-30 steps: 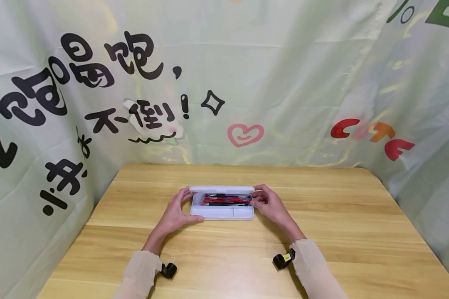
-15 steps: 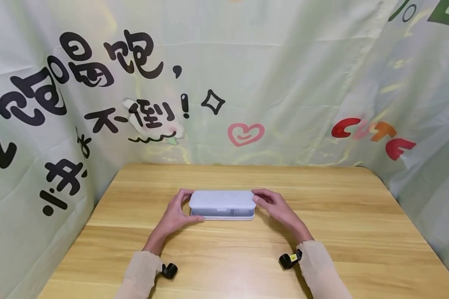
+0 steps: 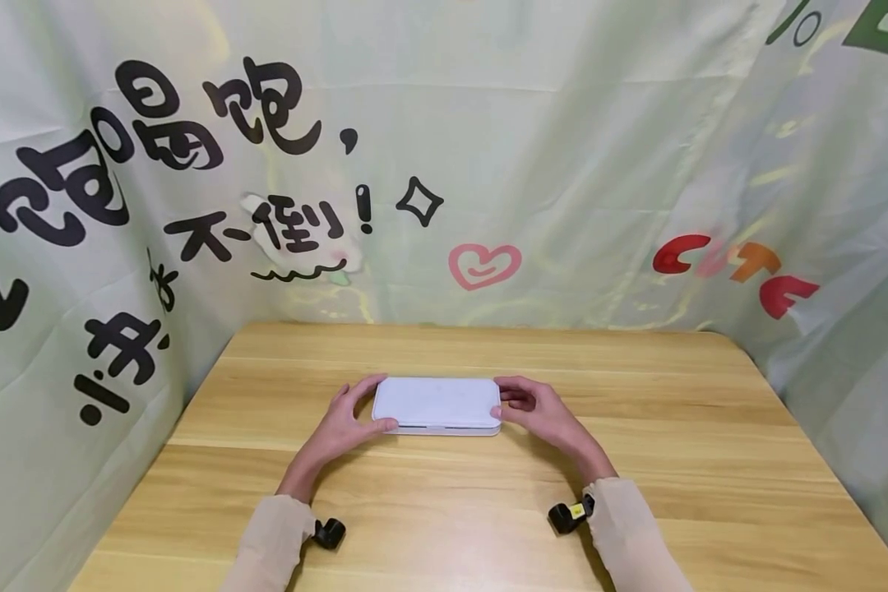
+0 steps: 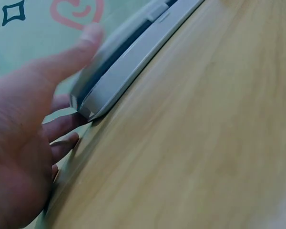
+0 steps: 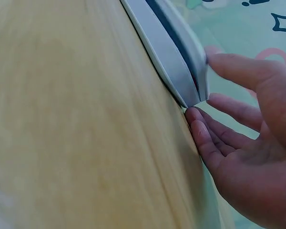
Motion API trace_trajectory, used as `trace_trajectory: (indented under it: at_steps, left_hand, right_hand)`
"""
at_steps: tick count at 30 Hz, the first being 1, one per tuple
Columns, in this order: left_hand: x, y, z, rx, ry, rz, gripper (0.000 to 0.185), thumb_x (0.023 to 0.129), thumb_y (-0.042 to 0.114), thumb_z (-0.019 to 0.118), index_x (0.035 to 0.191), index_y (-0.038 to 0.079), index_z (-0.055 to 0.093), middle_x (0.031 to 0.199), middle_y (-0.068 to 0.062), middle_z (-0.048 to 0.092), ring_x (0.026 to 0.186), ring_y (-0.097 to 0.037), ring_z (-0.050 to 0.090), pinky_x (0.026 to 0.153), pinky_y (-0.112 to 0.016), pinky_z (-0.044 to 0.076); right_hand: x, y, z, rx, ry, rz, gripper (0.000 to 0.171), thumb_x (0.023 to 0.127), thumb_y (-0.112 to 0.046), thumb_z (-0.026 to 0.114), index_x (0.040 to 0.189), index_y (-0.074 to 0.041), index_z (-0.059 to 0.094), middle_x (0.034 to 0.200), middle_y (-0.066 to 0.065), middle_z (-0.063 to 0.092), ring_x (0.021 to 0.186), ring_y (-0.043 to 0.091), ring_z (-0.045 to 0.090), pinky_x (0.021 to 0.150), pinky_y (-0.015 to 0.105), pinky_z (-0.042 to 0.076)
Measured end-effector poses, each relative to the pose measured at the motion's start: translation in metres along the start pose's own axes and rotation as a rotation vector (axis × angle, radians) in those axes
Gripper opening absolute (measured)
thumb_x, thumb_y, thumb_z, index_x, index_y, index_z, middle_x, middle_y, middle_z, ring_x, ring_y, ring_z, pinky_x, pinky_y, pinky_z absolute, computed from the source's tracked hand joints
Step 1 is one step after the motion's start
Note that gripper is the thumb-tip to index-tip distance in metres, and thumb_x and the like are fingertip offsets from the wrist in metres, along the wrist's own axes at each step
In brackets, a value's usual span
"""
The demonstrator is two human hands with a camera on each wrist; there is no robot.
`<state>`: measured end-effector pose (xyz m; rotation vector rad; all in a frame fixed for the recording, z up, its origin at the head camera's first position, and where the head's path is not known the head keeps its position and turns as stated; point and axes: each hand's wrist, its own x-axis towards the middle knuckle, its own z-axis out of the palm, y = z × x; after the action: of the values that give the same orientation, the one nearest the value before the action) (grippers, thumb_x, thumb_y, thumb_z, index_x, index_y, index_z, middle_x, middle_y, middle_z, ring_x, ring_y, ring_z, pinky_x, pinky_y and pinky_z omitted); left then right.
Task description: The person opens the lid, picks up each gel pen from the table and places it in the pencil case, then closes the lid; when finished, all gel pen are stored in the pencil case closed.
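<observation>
case: my smooth white plastic pencil case, rounded corners, lay centre frame on the grained wooden table, lid nearly down | left hand: fingers straight against its left end | right hand: relaxed, touching right end | backdrop: "CUTE" readable at right

Head cam: above my table, facing forward-down, mid-range | left wrist cam: low, close, facing pencil case left end | right wrist cam: low, close, right end | shared: case, tabletop.
</observation>
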<state>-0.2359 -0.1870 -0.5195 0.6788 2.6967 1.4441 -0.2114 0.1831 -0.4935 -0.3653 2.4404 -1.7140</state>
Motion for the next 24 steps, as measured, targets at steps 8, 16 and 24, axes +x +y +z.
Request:
trace_trajectory:
  at_steps: [8,16,24]
  left_hand:
    - [0.0007,-0.0023,0.0027,-0.02,0.023,-0.009,0.066,0.096,0.033,0.075,0.152,0.012,0.049,0.157,-0.014,0.046,0.147,-0.037,0.038,0.123,-0.061,0.002]
    - [0.0024,-0.0033,0.0026,-0.062,0.034,-0.006,0.064,0.095,0.028,0.076,0.151,0.011,0.051,0.156,-0.016,0.046,0.147,-0.039,0.035,0.123,-0.062,-0.001]
    - [-0.0053,-0.0021,-0.0008,-0.031,0.024,-0.038,0.068,0.094,0.032,0.077,0.153,0.011,0.048,0.158,-0.015,0.044,0.148,-0.038,0.034,0.123,-0.063,0.0]
  right_hand:
    - [-0.0007,0.0022,0.0006,-0.031,-0.022,-0.031,0.061,0.092,-0.018,0.08,0.143,0.003,0.054,0.134,0.02,0.062,0.122,0.034,0.059,0.104,0.048,0.049]
    - [-0.0018,-0.0014,0.0004,-0.044,-0.024,-0.054,0.061,0.093,-0.014,0.078,0.145,0.004,0.051,0.136,0.021,0.06,0.121,0.037,0.058,0.103,0.054,0.048]
    - [0.001,-0.0021,0.0052,-0.08,-0.056,-0.039,0.062,0.09,-0.02,0.082,0.143,-0.002,0.056,0.133,0.014,0.063,0.12,0.032,0.059,0.105,0.05,0.048]
